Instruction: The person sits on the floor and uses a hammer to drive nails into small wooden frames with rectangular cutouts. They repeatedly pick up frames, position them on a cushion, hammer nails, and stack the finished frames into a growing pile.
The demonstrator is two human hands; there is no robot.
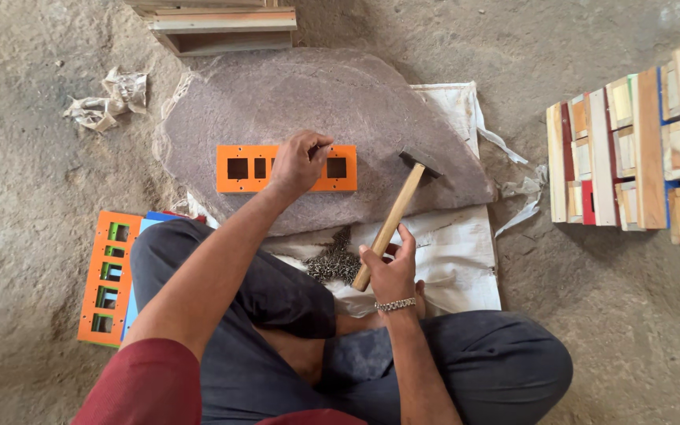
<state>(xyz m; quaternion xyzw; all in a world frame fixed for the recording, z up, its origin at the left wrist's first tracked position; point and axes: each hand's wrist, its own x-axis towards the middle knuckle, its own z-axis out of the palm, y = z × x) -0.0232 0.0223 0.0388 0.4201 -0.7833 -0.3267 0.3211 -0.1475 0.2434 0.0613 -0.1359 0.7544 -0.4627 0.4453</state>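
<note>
Orange plate (286, 168) with square cutouts is lying flat on the big flat stone (324, 118), about centre of frame, long side running left-right. I'm watching the left hand (299, 163) pressing down on its middle, fingers bunched at the far edge as if pinching something small; too small for me to tell what. Right hand (391, 271) is wrapping closed around the low end of the hammer (400, 206) handle, head hovering just right of the plate, over the stone.

Risks I'm seeing:
- Fingertips are sitting right where a blow would be landing. A slightly off swing is hitting fingers, not the plate.
- Grip is at the very end of the handle, so there's plenty of swing but less control over the head.
- Plate is only being held by hand pressure on a hard, slightly uneven stone. It could be skating or bouncing on impact.
- Thin webs between the cutouts could be cracking or denting under a hard strike.
- Pile of small dark metal bits (334, 264) is lying near the crossed legs on the white sack (458, 260); easy to scatter or kneel on.
</note>
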